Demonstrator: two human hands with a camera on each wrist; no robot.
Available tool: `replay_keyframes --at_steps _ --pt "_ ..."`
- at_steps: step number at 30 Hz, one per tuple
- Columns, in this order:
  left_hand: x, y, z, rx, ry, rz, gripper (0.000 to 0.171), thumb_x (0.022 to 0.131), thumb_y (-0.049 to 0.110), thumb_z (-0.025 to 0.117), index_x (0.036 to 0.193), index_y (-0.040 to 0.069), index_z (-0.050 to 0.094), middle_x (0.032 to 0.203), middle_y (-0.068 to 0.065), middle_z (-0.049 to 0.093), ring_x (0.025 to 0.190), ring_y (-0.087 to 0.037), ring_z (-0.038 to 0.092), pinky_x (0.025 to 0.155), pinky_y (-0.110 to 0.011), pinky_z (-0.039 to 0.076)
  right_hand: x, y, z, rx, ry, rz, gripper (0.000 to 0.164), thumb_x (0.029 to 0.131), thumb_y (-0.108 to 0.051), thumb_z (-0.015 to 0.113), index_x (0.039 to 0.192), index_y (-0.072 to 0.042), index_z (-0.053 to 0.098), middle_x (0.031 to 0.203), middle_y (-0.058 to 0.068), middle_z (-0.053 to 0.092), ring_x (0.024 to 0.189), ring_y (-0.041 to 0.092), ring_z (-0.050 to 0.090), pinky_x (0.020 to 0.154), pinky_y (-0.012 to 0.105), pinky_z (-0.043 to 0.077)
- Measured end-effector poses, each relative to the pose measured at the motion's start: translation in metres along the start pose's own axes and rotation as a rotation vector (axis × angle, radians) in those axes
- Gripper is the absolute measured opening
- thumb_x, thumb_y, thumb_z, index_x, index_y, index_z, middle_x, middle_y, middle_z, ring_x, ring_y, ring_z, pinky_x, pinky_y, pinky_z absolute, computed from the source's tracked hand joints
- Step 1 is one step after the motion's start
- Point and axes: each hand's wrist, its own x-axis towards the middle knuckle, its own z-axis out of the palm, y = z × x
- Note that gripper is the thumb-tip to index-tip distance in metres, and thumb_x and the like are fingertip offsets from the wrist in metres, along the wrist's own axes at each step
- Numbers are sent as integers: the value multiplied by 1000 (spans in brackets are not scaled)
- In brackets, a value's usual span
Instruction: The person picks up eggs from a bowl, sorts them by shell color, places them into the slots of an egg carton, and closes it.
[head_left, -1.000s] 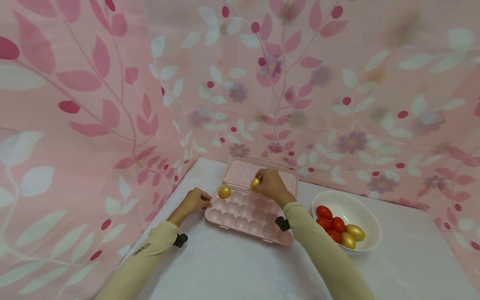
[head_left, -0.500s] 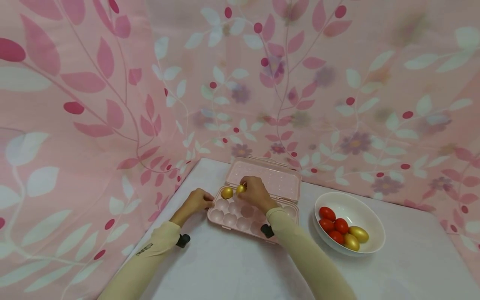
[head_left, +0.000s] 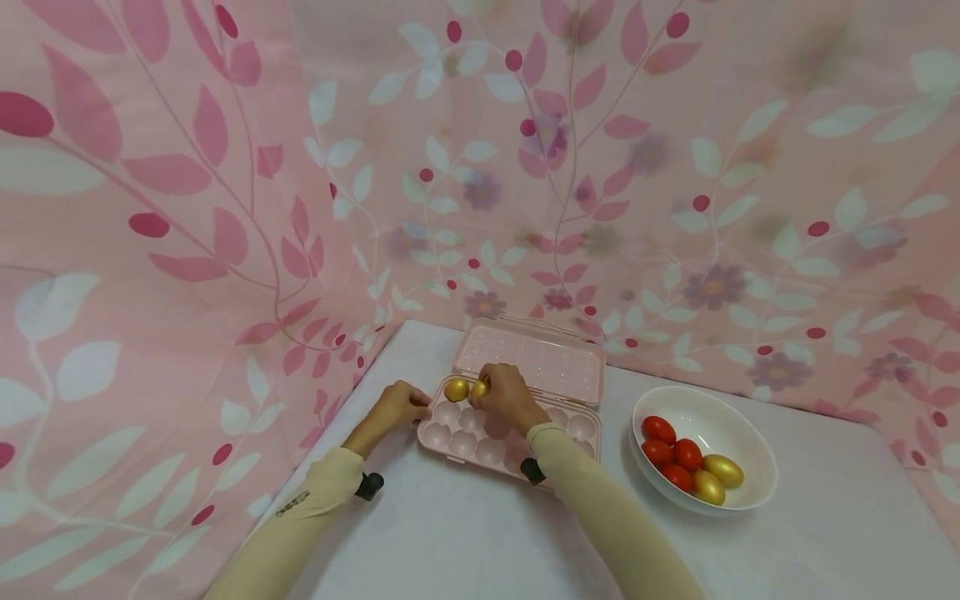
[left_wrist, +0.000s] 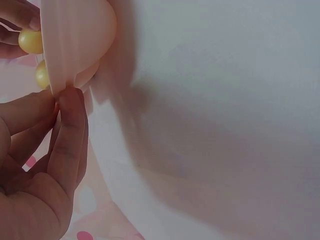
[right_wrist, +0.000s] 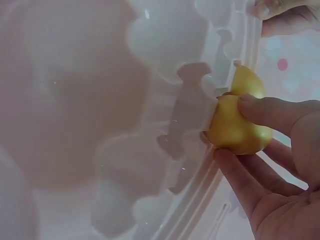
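Note:
A pink egg carton [head_left: 491, 451] lies with its lid folded back on the white table. My left hand [head_left: 399, 405] pinches the carton's left rim between thumb and fingers, as the left wrist view shows [left_wrist: 47, 150]. One gold egg [head_left: 456, 389] sits in the back-left cup. My right hand [head_left: 510, 398] holds a second gold egg [right_wrist: 237, 127] between thumb and fingers, in the cup just right of the first. In the right wrist view this egg partly hides the first gold egg [right_wrist: 247, 82]. Part of the carton's middle is hidden under the right hand and sleeve.
Right of the carton stands a white bowl [head_left: 757, 467] with several red eggs [head_left: 658, 430] and two gold eggs [head_left: 722, 471]. The carton's lid [head_left: 536, 358] lies open behind its cups. A pink floral cloth [head_left: 600, 167] rises behind and to the left of the table.
My right hand has moved left from above the carton's back edge and lowered its gold egg into the cup beside the first. The left hand keeps its grip on the rim.

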Motion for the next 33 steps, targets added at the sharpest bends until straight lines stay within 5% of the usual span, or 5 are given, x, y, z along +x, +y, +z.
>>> replay_keyframes --at_steps 9,17,24,33 --pt "0 0 7 -15 -16 10 21 83 5 76 103 -3 74 87 -8 71 69 -15 62 65 -28 55 -6 6 9 -23 -17 22 22 80 -5 78 99 2 69 86 8 63 76 20 54 72 30 51" --pt "3 0 9 -9 -19 19 21 84 5 75 103 -2 74 88 -8 71 69 -15 62 66 -29 56 -12 9 -4 -28 25 -31 32 76 -6 81 104 4 68 95 15 68 85 27 61 79 39 53" --pt "2 -1 8 -10 -10 47 19 83 5 75 101 -3 74 86 -8 72 68 -14 63 65 -29 56 -24 17 -45 -71 88 -85 34 76 -7 80 105 5 68 96 20 68 86 30 63 76 41 55" --pt "0 -2 1 -16 -4 -18 19 86 8 74 103 1 75 88 -6 71 71 -16 62 70 -29 56 -54 46 -108 -124 154 -36 36 74 -12 82 104 2 68 91 15 68 85 31 64 75 42 55"
